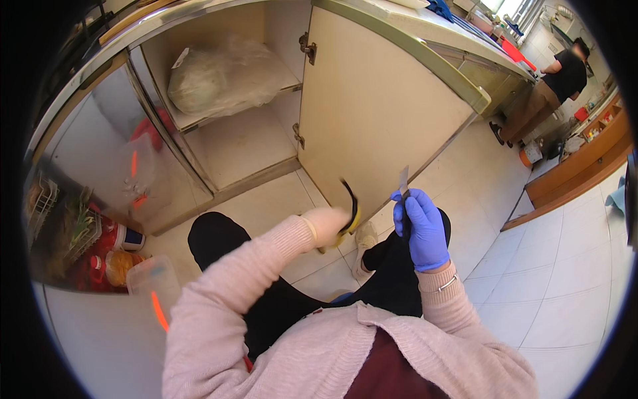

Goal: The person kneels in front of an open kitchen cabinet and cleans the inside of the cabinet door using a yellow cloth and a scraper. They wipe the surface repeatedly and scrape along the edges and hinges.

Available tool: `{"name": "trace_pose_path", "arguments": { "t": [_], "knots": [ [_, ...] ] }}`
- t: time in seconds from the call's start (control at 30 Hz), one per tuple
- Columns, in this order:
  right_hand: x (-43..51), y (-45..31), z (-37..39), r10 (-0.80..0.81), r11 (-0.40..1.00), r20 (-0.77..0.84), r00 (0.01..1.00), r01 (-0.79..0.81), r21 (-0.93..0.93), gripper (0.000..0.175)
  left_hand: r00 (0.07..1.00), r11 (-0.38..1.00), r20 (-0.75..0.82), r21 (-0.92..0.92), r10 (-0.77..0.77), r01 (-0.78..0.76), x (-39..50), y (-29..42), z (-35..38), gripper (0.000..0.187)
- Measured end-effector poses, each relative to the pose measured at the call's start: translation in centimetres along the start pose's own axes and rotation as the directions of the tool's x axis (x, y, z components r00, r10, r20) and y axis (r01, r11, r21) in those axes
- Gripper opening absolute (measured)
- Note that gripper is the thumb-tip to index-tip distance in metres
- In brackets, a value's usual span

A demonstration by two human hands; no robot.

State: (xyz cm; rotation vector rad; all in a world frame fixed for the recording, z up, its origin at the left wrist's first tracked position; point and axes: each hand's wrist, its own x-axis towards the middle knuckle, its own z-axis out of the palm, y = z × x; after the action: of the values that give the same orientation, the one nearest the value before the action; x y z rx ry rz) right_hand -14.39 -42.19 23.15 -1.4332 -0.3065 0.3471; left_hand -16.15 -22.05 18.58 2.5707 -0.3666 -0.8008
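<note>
My left hand (326, 225) is blurred and closed around a curved yellow-and-black object (355, 213), whose kind I cannot tell. In my right hand (426, 234), which wears a blue-violet disposable glove, a flat metal blade (403, 177) with a black handle (405, 217) points up and away from me. Both hands are above the floor between my knees, in front of an open cabinet door (384, 99). The cabinet's shelf (239, 104) bears a clear plastic bag (214, 75) with pale contents hidden by its folds. Metal hinges (310, 48) join the door to the cabinet.
A shut, shiny cabinet door (89, 144) is on the left. Below it are a wire basket (89, 234), bottles and a plastic container (152, 277). The countertop (398, 20) runs overhead to the right. A person (553, 90) stands at the far right beside an orange-brown drawer unit (573, 179).
</note>
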Motion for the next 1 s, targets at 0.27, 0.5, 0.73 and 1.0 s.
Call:
{"name": "trace_pose_path", "arguments": {
  "t": [0.27, 0.5, 0.73, 1.0],
  "knots": [
    [0.9, 1.4, -1.0, -0.02, 0.993, -0.079, 0.997, 0.029, 0.117, 0.018, 0.937, 0.829, -0.346, -0.512, 0.042, -0.226, -3.2, -1.8, -4.1, 0.068],
    [2.2, 1.3, 0.7, -0.231, 0.973, -0.179, 0.956, 0.226, -0.045, 0.016, 0.814, -0.05, -0.523, -0.847, 0.251, -0.529, -1.7, 2.6, -0.7, 0.078],
    [2.2, -0.4, 1.5, -0.48, 0.876, -0.155, 0.864, 0.482, -0.026, 0.013, 0.797, -0.239, -0.595, -0.793, 0.107, -0.56, -0.7, 5.6, -0.7, 0.057],
    [2.0, -1.6, 0.6, -0.49, 0.872, 0.037, 0.871, 0.49, 0.007, 0.021, 0.771, 0.0, -0.497, -0.841, 0.398, -0.541, -0.7, 4.8, -3.8, 0.028]
  ]
}}
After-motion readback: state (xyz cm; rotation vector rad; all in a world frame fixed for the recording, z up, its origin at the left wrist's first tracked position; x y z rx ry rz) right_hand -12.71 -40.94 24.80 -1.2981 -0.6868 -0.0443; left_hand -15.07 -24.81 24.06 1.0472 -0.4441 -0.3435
